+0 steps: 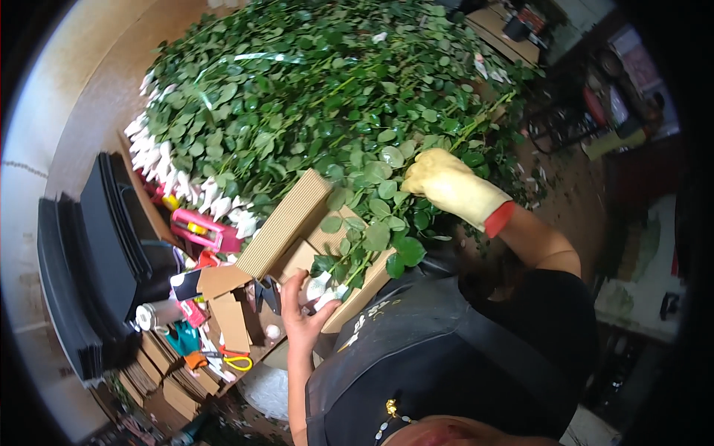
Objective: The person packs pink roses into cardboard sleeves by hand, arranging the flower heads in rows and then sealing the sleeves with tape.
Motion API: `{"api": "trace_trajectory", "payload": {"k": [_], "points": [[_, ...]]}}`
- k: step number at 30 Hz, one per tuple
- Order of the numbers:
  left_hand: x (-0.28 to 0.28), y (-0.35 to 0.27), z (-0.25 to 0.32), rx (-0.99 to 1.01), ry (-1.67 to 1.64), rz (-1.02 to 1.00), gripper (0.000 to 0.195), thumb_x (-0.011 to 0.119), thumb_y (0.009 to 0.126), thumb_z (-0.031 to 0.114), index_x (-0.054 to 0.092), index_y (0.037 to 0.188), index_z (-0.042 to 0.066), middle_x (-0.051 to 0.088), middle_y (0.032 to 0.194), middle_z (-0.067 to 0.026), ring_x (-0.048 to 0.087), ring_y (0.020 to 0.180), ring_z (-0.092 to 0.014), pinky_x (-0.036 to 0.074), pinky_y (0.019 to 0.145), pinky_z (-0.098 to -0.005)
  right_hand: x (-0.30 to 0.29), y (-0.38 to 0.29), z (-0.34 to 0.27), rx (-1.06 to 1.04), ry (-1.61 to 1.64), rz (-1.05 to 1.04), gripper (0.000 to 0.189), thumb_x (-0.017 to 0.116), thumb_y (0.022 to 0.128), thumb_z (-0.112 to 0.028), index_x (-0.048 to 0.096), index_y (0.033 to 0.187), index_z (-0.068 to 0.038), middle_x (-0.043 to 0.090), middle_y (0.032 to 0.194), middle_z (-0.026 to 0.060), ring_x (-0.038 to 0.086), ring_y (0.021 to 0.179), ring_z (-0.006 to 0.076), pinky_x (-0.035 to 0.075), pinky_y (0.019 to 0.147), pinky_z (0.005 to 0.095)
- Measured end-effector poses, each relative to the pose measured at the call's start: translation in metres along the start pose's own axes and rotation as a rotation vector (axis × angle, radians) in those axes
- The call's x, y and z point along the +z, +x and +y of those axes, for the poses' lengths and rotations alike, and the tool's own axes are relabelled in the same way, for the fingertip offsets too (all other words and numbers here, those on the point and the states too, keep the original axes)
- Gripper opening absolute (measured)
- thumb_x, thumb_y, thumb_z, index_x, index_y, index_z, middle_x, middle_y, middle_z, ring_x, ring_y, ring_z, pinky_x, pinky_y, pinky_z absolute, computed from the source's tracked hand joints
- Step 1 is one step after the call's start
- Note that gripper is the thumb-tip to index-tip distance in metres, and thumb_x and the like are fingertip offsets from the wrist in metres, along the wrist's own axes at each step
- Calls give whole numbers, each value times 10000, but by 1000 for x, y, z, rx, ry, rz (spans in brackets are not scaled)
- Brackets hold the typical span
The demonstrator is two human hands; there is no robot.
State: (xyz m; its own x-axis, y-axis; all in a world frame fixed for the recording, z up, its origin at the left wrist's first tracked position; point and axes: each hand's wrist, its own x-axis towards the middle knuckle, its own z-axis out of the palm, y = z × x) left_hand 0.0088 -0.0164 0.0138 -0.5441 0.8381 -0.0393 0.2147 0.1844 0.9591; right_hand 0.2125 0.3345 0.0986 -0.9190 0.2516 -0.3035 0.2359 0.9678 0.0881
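Note:
My bare left hand (305, 316) has its thumb and fingers around two pale, net-sleeved rose heads (317, 289) at the lower end of a corrugated cardboard wrap (287, 223). Leafy green stems (377, 235) run from these heads up and right across the cardboard. My right hand (440, 181), in a cream glove with a red cuff, is closed around the stem part among the leaves; its fingertips are partly hidden. Beyond both hands lies a large heap of roses (290, 106), its sleeved white and pale pink heads (173, 173) lined along the left edge.
To the left stand stacks of black sheets (111, 217). Nearer are a pink tape dispenser (215, 231), yellow-and-red-handled scissors (239, 361), a clear bottle (156, 315), a teal cloth item (184, 338) and cardboard pieces (227, 323). A round whitish container (268, 390) sits below the table edge.

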Motion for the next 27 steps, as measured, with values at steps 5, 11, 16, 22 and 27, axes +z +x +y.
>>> {"api": "trace_trajectory", "payload": {"k": [5, 11, 16, 22, 27], "points": [[2, 5, 23, 19, 147, -69, 589, 957, 722, 112, 729, 1263, 69, 642, 1294, -118, 688, 1097, -228, 638, 838, -331, 33, 4, -3, 33, -17, -16, 89, 730, 840, -162, 767, 916, -189, 769, 982, -17, 722, 993, 170, 528, 871, 346], [0, 6, 24, 82, 189, -75, 614, 957, 715, 104, 734, 1286, 74, 677, 1290, -135, 711, 1059, -219, 633, 850, -328, 22, -10, 29, 36, 495, -105, 278, 738, 903, -196, 764, 1156, -86, 771, 1082, 117, 726, 1019, 325, 581, 868, 416], [0, 5, 25, 95, 168, -81, 647, 937, 748, 63, 704, 1351, 83, 652, 1328, -115, 697, 1005, -172, 599, 795, -286, -16, -1, -3, 97, 109, -368, 187, 664, 884, -167, 773, 1032, -133, 783, 977, 95, 753, 967, 300, 585, 815, 412], [1, 7, 32, 32, 103, -114, 623, 922, 774, 61, 703, 1356, 75, 654, 1331, -109, 694, 1056, -174, 601, 851, -288, -17, 4, 76, 6, 850, -416, 467, 763, 920, -408, 726, 1260, -91, 769, 1149, 116, 736, 981, 278, 569, 850, 406], [-7, 11, 43, 40, 208, -166, 592, 916, 791, 79, 701, 1342, 59, 655, 1333, -129, 698, 1074, -173, 610, 875, -292, -78, 46, 67, 314, 321, 175, 279, 662, 994, -296, 746, 1192, -119, 783, 1043, 94, 741, 908, 297, 585, 817, 429]]}}
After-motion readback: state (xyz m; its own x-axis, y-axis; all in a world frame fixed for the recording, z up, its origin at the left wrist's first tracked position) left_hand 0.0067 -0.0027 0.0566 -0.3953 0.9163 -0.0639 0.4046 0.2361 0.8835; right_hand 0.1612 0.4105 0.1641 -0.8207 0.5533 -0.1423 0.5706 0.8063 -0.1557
